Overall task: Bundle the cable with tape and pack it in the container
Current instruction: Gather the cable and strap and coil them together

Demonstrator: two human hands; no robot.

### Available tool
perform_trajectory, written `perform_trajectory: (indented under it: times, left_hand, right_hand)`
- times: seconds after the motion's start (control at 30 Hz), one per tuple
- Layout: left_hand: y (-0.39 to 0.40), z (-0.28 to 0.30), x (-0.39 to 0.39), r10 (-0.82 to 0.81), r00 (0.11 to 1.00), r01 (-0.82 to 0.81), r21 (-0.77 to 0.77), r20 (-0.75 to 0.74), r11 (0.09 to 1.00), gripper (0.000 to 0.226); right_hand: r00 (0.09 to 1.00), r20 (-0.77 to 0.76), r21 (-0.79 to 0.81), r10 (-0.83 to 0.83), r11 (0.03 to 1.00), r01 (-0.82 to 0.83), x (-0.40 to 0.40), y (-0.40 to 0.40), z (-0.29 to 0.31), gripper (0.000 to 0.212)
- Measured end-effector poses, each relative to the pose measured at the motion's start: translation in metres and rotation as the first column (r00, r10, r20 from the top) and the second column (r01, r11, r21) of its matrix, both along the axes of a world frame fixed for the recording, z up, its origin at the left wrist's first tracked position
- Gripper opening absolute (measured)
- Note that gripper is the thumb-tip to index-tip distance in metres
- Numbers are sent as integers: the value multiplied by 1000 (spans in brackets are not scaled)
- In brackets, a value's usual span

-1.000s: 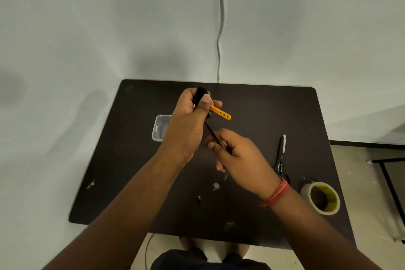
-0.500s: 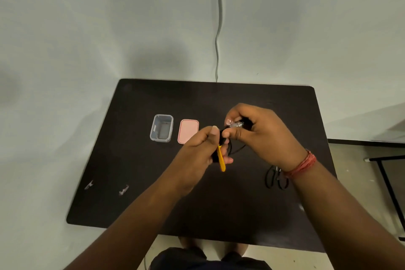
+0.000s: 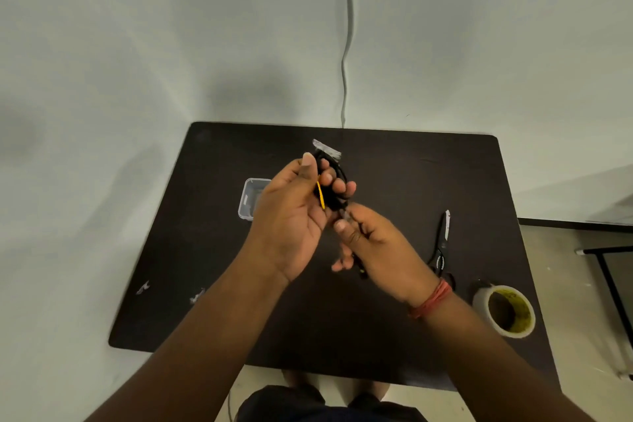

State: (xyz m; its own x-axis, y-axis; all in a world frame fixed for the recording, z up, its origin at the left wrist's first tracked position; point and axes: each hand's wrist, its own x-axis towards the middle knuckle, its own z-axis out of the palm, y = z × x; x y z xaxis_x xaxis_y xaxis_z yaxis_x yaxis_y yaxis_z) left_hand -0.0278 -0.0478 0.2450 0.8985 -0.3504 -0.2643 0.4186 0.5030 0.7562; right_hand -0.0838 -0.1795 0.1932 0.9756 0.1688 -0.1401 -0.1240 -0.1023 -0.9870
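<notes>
Above the middle of a dark rectangular table (image 3: 394, 175), the left hand (image 3: 291, 219) is curled closed around a small coil of thin black cable (image 3: 334, 181), thumb up along the near side and fingers wrapped over the far side. A narrow yellow strap (image 3: 320, 195) runs down the coil beside the thumb, and a short strip of clear tape (image 3: 327, 149) sticks out from the top of the coil, beyond the fingertips. Just below and to the right, touching the coil's lower end, the right hand (image 3: 373, 247) pinches shut on a loose black length of the same cable, which trails down past its palm; a red thread band (image 3: 431, 298) circles that wrist. Behind the left hand, partly hidden by it, a small clear plastic rectangular container (image 3: 251, 197) sits open on the table. To the right of the right hand, well apart from it, black-handled scissors (image 3: 442, 243) lie with blades closed and pointing away, and nearer the person, close to the table's right edge, stands a white roll of tape with a yellowish core (image 3: 507, 310). Left of the left forearm, toward the near left edge, two small pale scraps (image 3: 142, 287) lie on the dark surface. The table's far half beyond both hands is bare up to the wall, where a thin grey cord (image 3: 346, 44) hangs down to the back edge.
</notes>
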Motion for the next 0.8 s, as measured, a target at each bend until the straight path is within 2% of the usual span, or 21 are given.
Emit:
perform_trajectory:
  times: [0.1, 0.2, 0.3, 0.4, 0.53, 0.63, 0.8]
  left_hand:
    - [-3, -13, 3, 88, 995, -93, 162, 41, 982, 24]
    - [-6, -24, 1, 82, 981, -149, 422, 174, 894, 21]
    - [-5, -37, -3, -54, 946, -176, 645, 320, 744, 17]
    - [-2, -50, -6, -213, 920, -122, 757, 329, 642, 13]
    - [4, -57, -12, -356, 896, 0, 803, 265, 596, 21]
    - [5, -56, -18, -438, 880, 158, 756, 183, 635, 21]
    - [4, -62, -24, -459, 888, 341, 614, 38, 712, 28]
  right_hand:
    - [999, -14, -228, 48, 972, -50, -3, 7, 8, 14]
    - [995, 8, -442, 97, 893, -83, -4, 6, 13, 7]
    - [983, 120, -629, 138, 777, -32, -5, 5, 17, 8]
    - [965, 231, -677, 121, 732, 71, -3, 2, 21, 14]
    - [947, 294, -700, 132, 705, 119, 1, -3, 22, 13]
    - [951, 290, -687, 108, 715, 129, 4, -12, 22, 17]
    - [960, 281, -586, 14, 794, 160, 2, -27, 12, 21]
